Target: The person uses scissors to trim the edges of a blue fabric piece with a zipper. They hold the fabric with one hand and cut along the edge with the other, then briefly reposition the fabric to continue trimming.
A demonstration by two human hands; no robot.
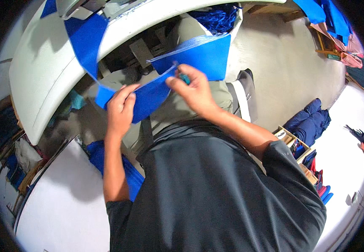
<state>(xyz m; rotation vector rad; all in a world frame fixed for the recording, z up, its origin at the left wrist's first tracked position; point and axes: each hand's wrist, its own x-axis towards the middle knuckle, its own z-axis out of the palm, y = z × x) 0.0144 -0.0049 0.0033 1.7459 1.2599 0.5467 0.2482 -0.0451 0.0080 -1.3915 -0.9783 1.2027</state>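
Note:
My left hand is closed on a blue fabric piece, pinching its upper edge between thumb and fingers. At the right end of that edge my right hand is closed around a small teal-handled tool; its tip is blurred against the fabric, so its exact kind does not show. From the left, a blue fabric strip hangs off the white table and narrows down to the piece in my left hand. A stack of blue fabric pieces with pale edges lies over my lap, just beyond my right hand.
A white worktable curves across the far left, with a partly visible machine on it. Blue thread scraps fill a container behind the stack. To the right are a wooden drawer box and dark blue folded cloth.

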